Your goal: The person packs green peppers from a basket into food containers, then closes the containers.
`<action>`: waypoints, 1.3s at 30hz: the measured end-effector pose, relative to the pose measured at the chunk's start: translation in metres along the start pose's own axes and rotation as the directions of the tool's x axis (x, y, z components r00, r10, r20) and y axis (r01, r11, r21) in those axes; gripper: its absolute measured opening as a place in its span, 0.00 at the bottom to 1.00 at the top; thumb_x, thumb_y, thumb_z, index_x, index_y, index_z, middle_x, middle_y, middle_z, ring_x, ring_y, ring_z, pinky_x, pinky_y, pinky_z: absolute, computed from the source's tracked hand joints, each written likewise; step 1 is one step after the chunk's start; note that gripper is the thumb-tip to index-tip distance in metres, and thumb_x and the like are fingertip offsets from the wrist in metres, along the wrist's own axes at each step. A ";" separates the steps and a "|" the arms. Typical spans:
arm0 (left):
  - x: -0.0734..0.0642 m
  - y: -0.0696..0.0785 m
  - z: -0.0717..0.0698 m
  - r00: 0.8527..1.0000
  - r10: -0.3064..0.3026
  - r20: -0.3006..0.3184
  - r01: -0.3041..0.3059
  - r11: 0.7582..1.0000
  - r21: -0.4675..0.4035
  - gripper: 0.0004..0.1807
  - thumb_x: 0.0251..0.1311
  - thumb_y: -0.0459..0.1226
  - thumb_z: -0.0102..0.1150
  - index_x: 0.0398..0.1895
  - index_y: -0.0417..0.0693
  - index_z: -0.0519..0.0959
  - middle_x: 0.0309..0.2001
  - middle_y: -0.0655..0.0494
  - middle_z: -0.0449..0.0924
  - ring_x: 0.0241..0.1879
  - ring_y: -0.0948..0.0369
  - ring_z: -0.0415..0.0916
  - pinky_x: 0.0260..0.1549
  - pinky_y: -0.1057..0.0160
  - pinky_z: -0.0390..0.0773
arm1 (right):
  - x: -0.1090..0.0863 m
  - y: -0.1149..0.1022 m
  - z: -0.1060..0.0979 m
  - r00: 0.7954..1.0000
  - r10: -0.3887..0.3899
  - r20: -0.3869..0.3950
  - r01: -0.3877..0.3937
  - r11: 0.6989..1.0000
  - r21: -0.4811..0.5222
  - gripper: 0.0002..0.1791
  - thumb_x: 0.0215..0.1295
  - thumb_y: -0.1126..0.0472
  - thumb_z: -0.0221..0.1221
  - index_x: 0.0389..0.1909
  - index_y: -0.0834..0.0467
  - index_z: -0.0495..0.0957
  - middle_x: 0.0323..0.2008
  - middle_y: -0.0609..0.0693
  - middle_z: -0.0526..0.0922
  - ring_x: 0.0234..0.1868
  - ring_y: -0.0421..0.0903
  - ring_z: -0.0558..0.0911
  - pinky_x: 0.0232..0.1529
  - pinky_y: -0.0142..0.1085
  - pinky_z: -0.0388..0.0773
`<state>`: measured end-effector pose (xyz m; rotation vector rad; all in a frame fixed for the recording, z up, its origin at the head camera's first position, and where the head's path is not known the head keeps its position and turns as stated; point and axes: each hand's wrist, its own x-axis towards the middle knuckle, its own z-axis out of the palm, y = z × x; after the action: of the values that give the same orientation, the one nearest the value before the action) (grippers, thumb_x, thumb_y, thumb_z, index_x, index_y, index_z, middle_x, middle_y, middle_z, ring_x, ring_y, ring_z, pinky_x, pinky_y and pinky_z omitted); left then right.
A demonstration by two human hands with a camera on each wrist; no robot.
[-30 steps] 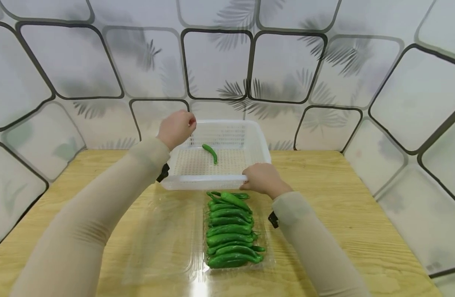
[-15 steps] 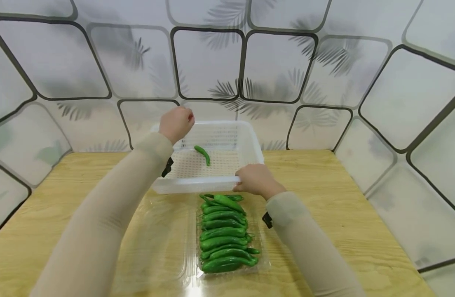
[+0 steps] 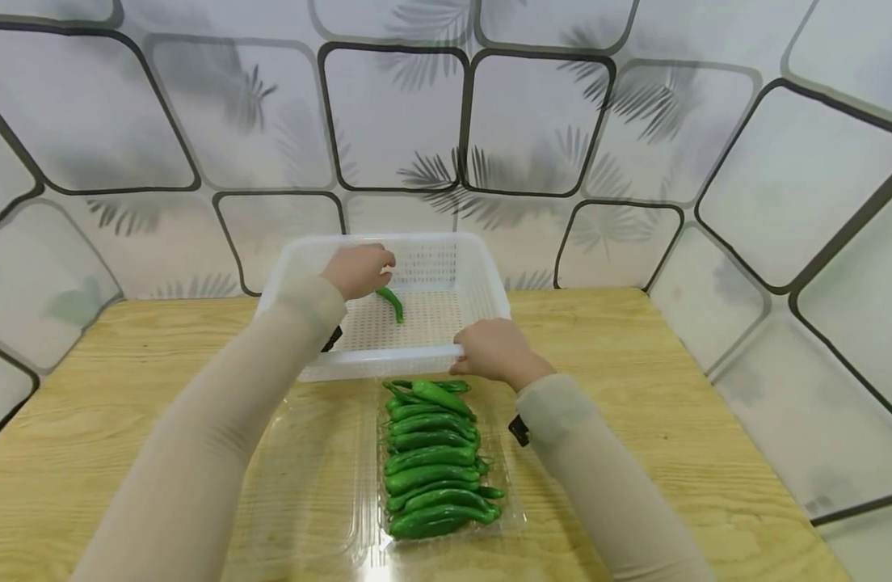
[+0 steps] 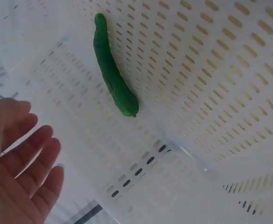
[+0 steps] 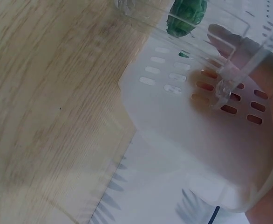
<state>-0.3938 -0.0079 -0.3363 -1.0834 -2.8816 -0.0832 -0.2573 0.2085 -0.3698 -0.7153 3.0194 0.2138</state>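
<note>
A white plastic basket (image 3: 388,356) with a slotted floor stands at the back of the table. One green chili pepper (image 3: 393,305) lies inside it, partly hidden by my left hand (image 3: 359,269) in the head view. That hand is over the basket's left half; in the left wrist view its fingers (image 4: 43,154) are spread, loosely bent and hold nothing, apart from the pepper. My right hand (image 3: 493,349) grips the basket's near rim at the right corner, with the thumb outside the slotted wall in the right wrist view.
In front of the basket lies a hinged clear plastic box (image 3: 366,501), its lid folded out to the left. A row of several green chili peppers (image 3: 431,457) fills its right half. A patterned wall (image 3: 395,121) rises behind the wooden table (image 3: 635,453).
My left hand has come down from above the rim into the basket beside the pepper, and its curled fingers have loosened. The right hand keeps its grip. The head view has turned slightly right.
</note>
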 end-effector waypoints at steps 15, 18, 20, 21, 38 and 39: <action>0.002 0.006 0.021 0.916 -0.054 0.397 0.052 0.999 0.014 0.30 0.62 0.33 0.51 0.69 0.45 0.61 0.67 0.45 0.61 0.66 0.48 0.56 0.62 0.50 0.57 | -0.002 0.000 -0.002 1.000 -0.004 -0.006 0.004 1.000 -0.020 0.16 0.53 0.39 0.63 0.25 0.48 0.78 0.21 0.41 0.78 0.21 0.41 0.74 0.25 0.37 0.72; 0.001 0.009 0.023 0.886 -0.057 0.460 0.059 0.998 0.009 0.30 0.64 0.33 0.49 0.70 0.46 0.59 0.68 0.45 0.57 0.67 0.48 0.54 0.64 0.50 0.53 | -0.002 -0.001 -0.003 1.000 -0.007 -0.003 0.007 1.000 -0.016 0.16 0.53 0.39 0.63 0.25 0.48 0.78 0.22 0.41 0.78 0.22 0.41 0.74 0.25 0.37 0.72; 0.001 0.010 0.026 0.862 -0.079 0.501 0.082 0.996 0.015 0.31 0.65 0.33 0.48 0.71 0.50 0.57 0.70 0.46 0.54 0.68 0.48 0.52 0.63 0.49 0.54 | -0.003 -0.002 -0.003 1.000 -0.008 -0.002 0.008 1.000 -0.014 0.16 0.53 0.40 0.63 0.25 0.48 0.78 0.21 0.41 0.78 0.21 0.41 0.74 0.25 0.37 0.72; 0.002 0.010 0.027 0.849 -0.086 0.522 0.089 0.996 0.020 0.31 0.65 0.32 0.47 0.72 0.52 0.56 0.70 0.47 0.53 0.67 0.48 0.53 0.62 0.50 0.57 | -0.003 -0.002 -0.003 1.000 -0.009 -0.003 0.009 1.000 -0.015 0.16 0.53 0.40 0.63 0.25 0.48 0.78 0.21 0.41 0.78 0.21 0.41 0.74 0.25 0.37 0.72; -0.003 0.013 0.023 0.870 -0.090 0.484 0.050 0.994 0.095 0.22 0.61 0.33 0.56 0.60 0.40 0.72 0.59 0.43 0.70 0.60 0.48 0.65 0.58 0.52 0.64 | -0.003 -0.002 -0.003 1.000 -0.006 -0.012 0.006 1.000 0.005 0.16 0.52 0.41 0.65 0.25 0.49 0.79 0.21 0.41 0.78 0.20 0.40 0.73 0.25 0.37 0.72; -0.002 0.012 0.024 0.876 -0.088 0.475 0.050 0.994 0.093 0.21 0.61 0.33 0.57 0.58 0.40 0.74 0.58 0.44 0.72 0.59 0.48 0.67 0.58 0.52 0.65 | -0.004 -0.002 -0.004 1.000 -0.003 -0.009 0.003 1.000 0.005 0.16 0.52 0.41 0.65 0.25 0.49 0.78 0.21 0.41 0.78 0.20 0.40 0.73 0.24 0.37 0.72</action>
<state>-0.3860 0.0015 -0.3603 -1.1195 -3.3193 0.3445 -0.2531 0.2078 -0.3663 -0.7217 3.0260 0.2036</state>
